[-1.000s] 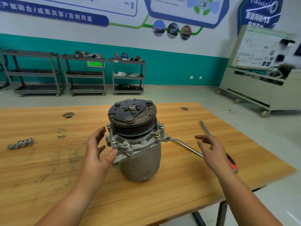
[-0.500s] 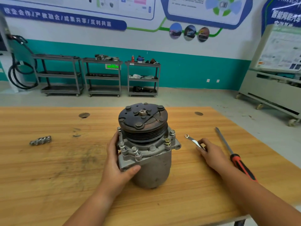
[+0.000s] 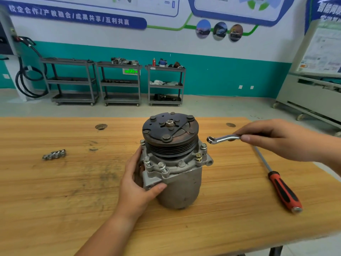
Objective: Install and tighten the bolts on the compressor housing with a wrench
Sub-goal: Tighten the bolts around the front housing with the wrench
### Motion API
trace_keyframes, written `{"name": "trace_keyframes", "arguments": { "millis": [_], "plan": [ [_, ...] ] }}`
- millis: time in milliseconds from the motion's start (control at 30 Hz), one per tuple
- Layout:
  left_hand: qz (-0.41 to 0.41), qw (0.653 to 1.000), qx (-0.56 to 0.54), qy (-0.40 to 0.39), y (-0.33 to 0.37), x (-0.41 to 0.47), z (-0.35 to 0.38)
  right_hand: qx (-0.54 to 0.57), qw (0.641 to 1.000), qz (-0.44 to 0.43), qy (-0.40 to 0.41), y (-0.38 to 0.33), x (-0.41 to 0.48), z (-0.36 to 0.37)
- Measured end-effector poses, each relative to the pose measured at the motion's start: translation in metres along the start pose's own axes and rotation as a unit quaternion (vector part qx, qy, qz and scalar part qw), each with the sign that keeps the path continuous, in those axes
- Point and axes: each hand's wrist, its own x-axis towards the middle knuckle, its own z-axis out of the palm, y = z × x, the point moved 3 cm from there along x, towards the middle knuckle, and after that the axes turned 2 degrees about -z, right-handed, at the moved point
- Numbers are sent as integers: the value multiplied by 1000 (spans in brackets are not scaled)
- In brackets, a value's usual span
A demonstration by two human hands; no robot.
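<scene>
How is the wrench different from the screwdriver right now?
The wrench is pinched in the right hand, raised off the table; the screwdriver lies flat on the table, untouched. The wrench is bare shiny metal with a ring end; the screwdriver has a red and black handle and a straight shaft. Both are to the right of the compressor.
</scene>
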Motion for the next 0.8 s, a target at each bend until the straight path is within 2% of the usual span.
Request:
{"name": "trace_keyframes", "arguments": {
  "millis": [167, 233, 267, 300, 367, 433, 467, 533, 633, 800],
  "plan": [
    [3, 998, 47, 33, -2, -8, 1, 77, 995, 23, 62, -7, -3, 13],
    [-1, 996, 74, 53, -1, -13, 4, 182, 977, 63, 95, -6, -7, 32],
    [-1, 994, 89, 65, 1, -16, 6, 264, 953, 97, 115, -4, -9, 45],
    [-1, 991, 106, 79, 4, -20, 8, 359, 914, 138, 129, -2, -11, 60],
    [5, 986, 127, 109, 10, -28, 16, 548, 798, 212, 139, -3, -12, 92],
    [21, 980, 145, 138, 13, -37, 25, 673, 684, 250, 130, -12, -10, 121],
    [28, 976, 156, 149, 14, -40, 30, 712, 642, 256, 125, -18, -7, 133],
    [39, 972, 173, 158, 17, -45, 39, 759, 588, 250, 124, -29, 0, 150],
    [51, 968, 181, 166, 21, -50, 44, 780, 560, 239, 144, -36, 11, 159],
    [63, 981, 111, 149, 27, -64, 48, 756, 592, 243, 138, -25, 23, 155]
  ]
}}
